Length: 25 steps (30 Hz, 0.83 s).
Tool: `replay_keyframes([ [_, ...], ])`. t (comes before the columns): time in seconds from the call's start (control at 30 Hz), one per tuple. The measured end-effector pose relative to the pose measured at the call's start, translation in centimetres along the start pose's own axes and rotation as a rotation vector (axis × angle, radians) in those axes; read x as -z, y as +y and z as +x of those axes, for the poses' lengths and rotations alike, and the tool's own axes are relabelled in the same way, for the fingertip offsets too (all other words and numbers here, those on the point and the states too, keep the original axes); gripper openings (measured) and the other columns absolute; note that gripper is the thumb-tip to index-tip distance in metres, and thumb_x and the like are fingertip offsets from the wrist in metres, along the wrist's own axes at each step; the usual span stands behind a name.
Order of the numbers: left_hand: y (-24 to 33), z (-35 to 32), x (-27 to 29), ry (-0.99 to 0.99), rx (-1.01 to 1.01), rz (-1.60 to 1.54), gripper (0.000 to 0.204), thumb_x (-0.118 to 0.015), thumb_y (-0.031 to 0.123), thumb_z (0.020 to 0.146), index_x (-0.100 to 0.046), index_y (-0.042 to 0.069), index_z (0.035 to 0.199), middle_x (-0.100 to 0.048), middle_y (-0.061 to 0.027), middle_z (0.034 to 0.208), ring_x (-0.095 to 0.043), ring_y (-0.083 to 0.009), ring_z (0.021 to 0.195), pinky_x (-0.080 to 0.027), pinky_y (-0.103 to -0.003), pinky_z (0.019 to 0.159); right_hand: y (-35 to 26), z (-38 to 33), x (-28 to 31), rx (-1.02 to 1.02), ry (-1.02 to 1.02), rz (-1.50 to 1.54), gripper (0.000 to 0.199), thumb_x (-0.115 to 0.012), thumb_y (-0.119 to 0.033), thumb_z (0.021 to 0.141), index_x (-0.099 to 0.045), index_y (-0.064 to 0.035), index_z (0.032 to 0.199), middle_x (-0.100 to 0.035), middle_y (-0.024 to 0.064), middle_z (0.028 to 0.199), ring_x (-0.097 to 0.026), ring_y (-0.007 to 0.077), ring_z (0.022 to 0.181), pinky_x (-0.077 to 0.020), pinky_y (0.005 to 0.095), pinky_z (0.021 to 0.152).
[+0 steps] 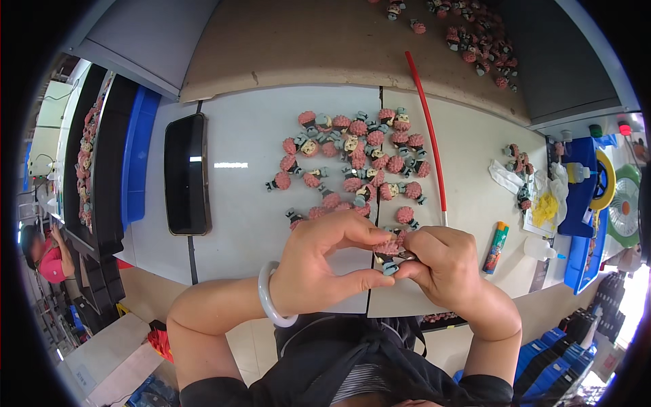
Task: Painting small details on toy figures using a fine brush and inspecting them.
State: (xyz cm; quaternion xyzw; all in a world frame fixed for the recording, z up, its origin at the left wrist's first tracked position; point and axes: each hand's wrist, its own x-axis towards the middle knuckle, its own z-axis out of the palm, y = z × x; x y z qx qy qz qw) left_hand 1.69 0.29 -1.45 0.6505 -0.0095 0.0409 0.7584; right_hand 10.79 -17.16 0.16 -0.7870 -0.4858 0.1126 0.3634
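Observation:
In front of my body, my left hand (315, 261) pinches a small figurine (387, 249) between thumb and fingertips. The figurine has a pink bumpy head, a dark body and a grey-blue end. My right hand (444, 263) is closed beside it. A short shiny tip (407, 256) pokes out of the right fingers against the figurine's side; the rest of that thin tool is hidden in the fist. Just beyond both hands, many similar figurines (375, 138) lie loosely spread on the white tabletop (251, 136). A pale bangle (266, 295) circles my left wrist.
A dark phone (186, 174) lies at the left. To the right are a long red stick (427, 125), a lighter (496, 247), a white bottle (538, 248) and some tissue (505, 178). More figurines (478, 47) sit on the brown shelf. Another person (53, 258) is far left.

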Motion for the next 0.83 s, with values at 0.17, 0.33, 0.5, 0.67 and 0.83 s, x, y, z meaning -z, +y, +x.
replay_keyframes([
  [0.17, -0.2, -0.4, 0.3, -0.017, 0.005, -0.006, 0.039, -0.074, 0.002, 0.065, -0.054, -0.002, 0.098, -0.057, -0.0100, 0.095, -0.059, -0.0180, 0.090, -0.048, -0.031, 0.084, 0.0, -0.1, -0.4, 0.009, -0.009, -0.027, 0.038, -0.063, -0.038, 0.071, -0.052, -0.0020, 0.076, -0.050, 0.0090, 0.058, -0.051, 0.0280, 0.050, -0.0393, 0.0336, 0.044],
  [0.33, 0.1, 0.1, 0.2, -0.030, 0.061, -0.060, 0.043, -0.072, -0.005, 0.065, -0.050, 0.000, 0.101, -0.055, -0.0097, 0.096, -0.056, -0.0201, 0.097, -0.044, -0.034, 0.088, 0.7, 0.7, 2.1, -0.357, 0.273, 0.070, 0.019, -0.051, -0.019, 0.085, -0.051, -0.0008, 0.083, -0.049, 0.0103, 0.060, -0.048, 0.0201, 0.049, -0.0379, 0.0299, 0.049],
  [0.5, 0.2, 0.5, 0.0, -0.044, 0.013, -0.073, 0.042, -0.069, -0.008, 0.066, -0.051, -0.002, 0.103, -0.055, -0.0104, 0.100, -0.056, -0.0206, 0.099, -0.045, -0.034, 0.089, 5.0, 1.2, 3.5, -0.481, 0.315, -0.279, 0.020, -0.047, -0.014, 0.083, -0.050, 0.0013, 0.095, -0.055, 0.0158, 0.068, -0.056, 0.0323, 0.065, -0.0425, 0.0379, 0.060],
  [0.67, 0.1, -0.1, -0.5, -0.087, -0.008, -0.099, 0.045, -0.069, -0.009, 0.064, -0.049, -0.002, 0.104, -0.053, -0.0112, 0.104, -0.056, -0.0201, 0.098, -0.045, -0.032, 0.087, 4.7, -0.2, 5.4, -0.301, 0.482, -0.473, 0.021, -0.055, -0.008, 0.077, -0.056, -0.0025, 0.096, -0.058, 0.0163, 0.081, -0.057, 0.0333, 0.081, -0.0454, 0.0350, 0.072],
  [0.83, 0.0, -1.1, 0.2, 0.040, 0.055, -0.025, 0.046, -0.069, -0.006, 0.064, -0.048, -0.001, 0.104, -0.053, -0.0092, 0.105, -0.055, -0.0169, 0.095, -0.044, -0.029, 0.085, -1.0, -4.5, 10.1, -0.098, 1.164, -0.592, 0.010, -0.058, 0.004, 0.071, -0.058, -0.0008, 0.081, -0.058, 0.0080, 0.077, -0.056, 0.0171, 0.072, -0.0434, 0.0272, 0.070],
])
